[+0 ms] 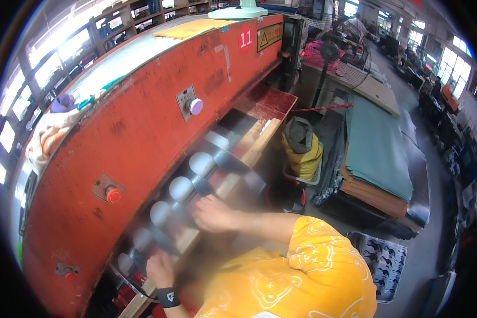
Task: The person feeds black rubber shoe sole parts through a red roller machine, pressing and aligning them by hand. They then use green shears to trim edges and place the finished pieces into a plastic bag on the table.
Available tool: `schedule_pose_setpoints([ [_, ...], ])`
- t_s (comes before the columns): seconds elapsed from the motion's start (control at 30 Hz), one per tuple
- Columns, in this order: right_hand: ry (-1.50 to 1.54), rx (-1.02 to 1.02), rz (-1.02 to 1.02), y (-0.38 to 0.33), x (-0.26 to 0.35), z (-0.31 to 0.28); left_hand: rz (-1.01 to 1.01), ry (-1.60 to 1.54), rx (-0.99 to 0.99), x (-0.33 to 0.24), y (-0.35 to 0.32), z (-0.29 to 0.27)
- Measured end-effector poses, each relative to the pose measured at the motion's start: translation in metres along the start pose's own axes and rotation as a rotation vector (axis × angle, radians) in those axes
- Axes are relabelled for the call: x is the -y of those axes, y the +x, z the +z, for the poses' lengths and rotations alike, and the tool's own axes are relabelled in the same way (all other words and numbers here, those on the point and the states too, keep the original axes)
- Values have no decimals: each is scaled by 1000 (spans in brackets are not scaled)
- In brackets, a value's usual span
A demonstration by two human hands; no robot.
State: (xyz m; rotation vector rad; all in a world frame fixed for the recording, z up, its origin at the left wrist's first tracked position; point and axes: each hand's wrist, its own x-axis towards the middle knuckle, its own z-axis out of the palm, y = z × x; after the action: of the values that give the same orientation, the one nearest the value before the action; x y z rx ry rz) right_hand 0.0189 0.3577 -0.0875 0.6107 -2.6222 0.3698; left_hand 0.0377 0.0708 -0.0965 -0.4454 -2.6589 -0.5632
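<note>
A factory workshop; a big orange-red machine point(138, 124) with push buttons point(113, 195) shows it; so do stacked sheets point(379, 151) and tall windows point(453, 66).

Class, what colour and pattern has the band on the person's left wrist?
The wristband is black with a white mark; best seen in the head view.

From where I stand, the red table point(274, 102) has a wooden strip point(261, 142) along its near edge and carries a dark, shiny sheet point(231, 161) with pale circles point(201, 164).
</note>
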Motion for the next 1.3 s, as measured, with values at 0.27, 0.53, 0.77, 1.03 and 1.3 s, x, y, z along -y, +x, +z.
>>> schedule_pose_setpoints([
  [0.27, 302, 725, 140, 4, -14, -49, -139, -11, 192, -37, -39, -9],
  [0.53, 296, 142, 89, 60, 33, -20, -2, -386, 11, -54, -41, -55],
  [0.77, 342, 231, 55, 45, 44, -27, -14, -44, 338, -56, -64, -59],
  [1.03, 193, 266, 230, 18, -5, -64, -13, -68, 307, -56, -80, -67],
  [1.3, 94, 156, 154, 10, -1, -42, -48, -86, 300, -58, -76, -67],
])
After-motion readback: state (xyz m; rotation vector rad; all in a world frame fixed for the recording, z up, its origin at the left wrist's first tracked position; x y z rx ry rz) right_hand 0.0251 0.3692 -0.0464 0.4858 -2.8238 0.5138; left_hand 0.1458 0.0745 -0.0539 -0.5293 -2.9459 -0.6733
